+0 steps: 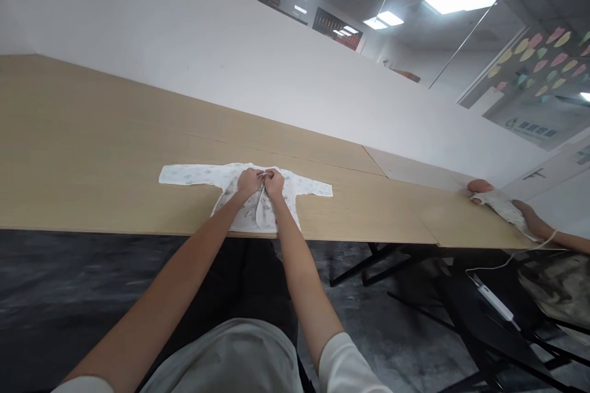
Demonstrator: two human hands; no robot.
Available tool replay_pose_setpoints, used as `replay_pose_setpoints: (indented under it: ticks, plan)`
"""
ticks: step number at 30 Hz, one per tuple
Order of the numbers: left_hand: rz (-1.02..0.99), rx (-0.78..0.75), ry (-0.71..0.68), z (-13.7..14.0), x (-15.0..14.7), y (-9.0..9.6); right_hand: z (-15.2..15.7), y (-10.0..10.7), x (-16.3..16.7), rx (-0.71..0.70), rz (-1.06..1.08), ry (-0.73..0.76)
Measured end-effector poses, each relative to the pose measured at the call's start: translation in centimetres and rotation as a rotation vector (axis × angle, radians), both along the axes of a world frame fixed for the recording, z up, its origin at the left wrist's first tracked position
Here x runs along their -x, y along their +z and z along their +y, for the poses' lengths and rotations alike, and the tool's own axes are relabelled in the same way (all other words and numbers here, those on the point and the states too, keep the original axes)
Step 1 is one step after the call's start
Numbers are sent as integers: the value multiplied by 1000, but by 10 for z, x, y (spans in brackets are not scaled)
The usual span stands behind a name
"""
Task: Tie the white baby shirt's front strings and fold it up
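A small white baby shirt (244, 214) with a faint print lies on the table close to its front edge, both sleeves stretched out sideways. Its front opening runs down the middle, and one front edge curls up a little. My left hand (250, 180) is closed in a pinch on the shirt at the top of the opening, near the neckline. Right beside it, my right hand (274, 182) pinches the cloth on the other side of the opening. The fingertips nearly meet, so the exact bit of cloth between them is partly hidden.
The long wooden table (101, 135) has seams between its boards and runs along a white wall (207, 55). At the far right, another person's hand (528, 216) rests by a doll in white cloth (500, 204). A white power strip (495, 302) lies on a black chair.
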State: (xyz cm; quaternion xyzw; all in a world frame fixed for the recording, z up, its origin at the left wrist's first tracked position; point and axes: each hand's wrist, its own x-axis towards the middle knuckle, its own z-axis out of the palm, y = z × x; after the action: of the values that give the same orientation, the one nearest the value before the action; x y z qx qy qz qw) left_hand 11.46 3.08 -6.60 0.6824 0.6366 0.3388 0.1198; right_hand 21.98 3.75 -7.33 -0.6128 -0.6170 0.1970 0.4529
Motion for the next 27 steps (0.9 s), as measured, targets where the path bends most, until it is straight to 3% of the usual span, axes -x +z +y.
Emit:
replay_pose_setpoints:
  ticks: [4,27]
  plan:
    - [-67,87,71,1,-6,3,1,-2,-1,3,25,12]
    - [-205,16,136,-17,-6,8,-6,6,-2,5,139,90]
